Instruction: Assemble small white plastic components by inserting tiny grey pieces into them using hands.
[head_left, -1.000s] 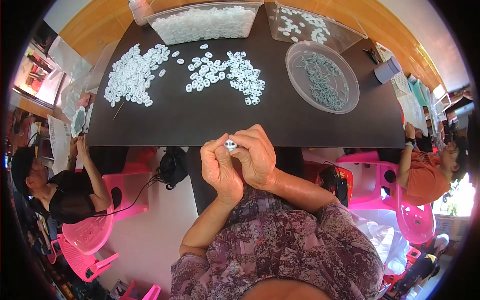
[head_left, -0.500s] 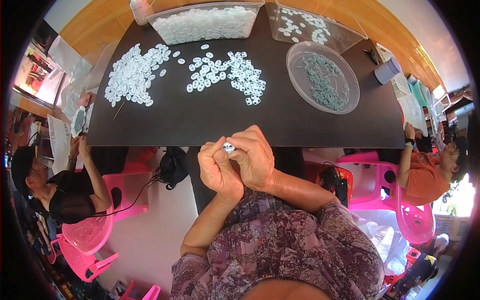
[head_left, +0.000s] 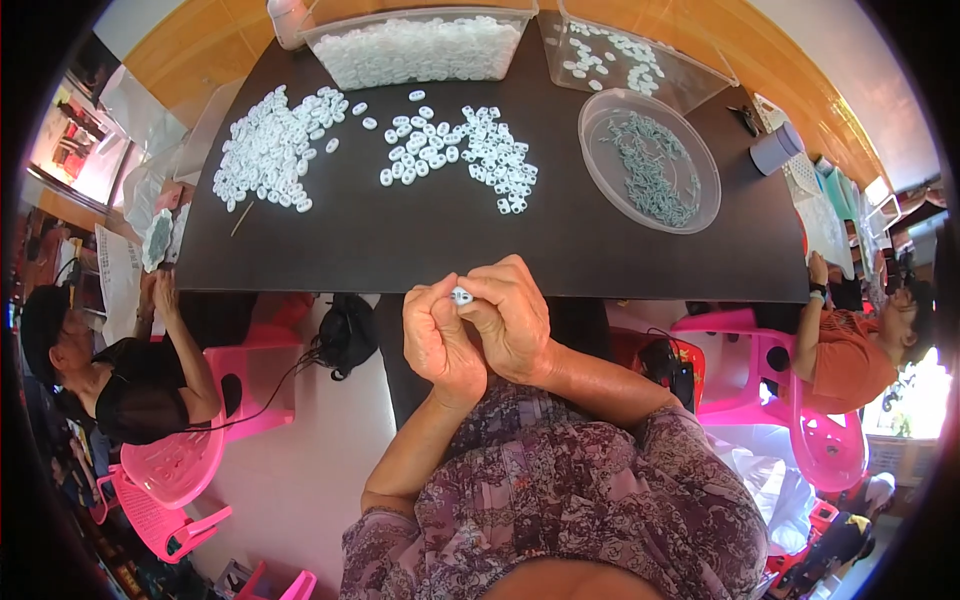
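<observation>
Just off the table's near edge, I pinch a small white plastic piece (head_left: 461, 296) with dark holes in its face. My left hand (head_left: 438, 338) grips it from one side, thumb and index finger pressed together. From the other side my right hand (head_left: 512, 318) closes on it the same way. Fingertips cover most of the piece. Beyond my hands lie a heap of small white squarish pieces (head_left: 500, 165) and a cluster of white oval two-hole pieces (head_left: 420, 150). Farther left spreads a larger heap of white ovals (head_left: 262, 155).
A round clear tub (head_left: 711, 185) of slender grey-green bits stands right on the dark table (head_left: 400, 245). Clear bins (head_left: 420, 75) of white pieces line the back. A lidded cup (head_left: 776, 147) stands far right. One person (head_left: 135, 375) sits left, another (head_left: 855, 345) right.
The white piece has turned slightly between my fingertips. Both hands keep their pinch in nearly the same place. The whole view has shifted a little.
</observation>
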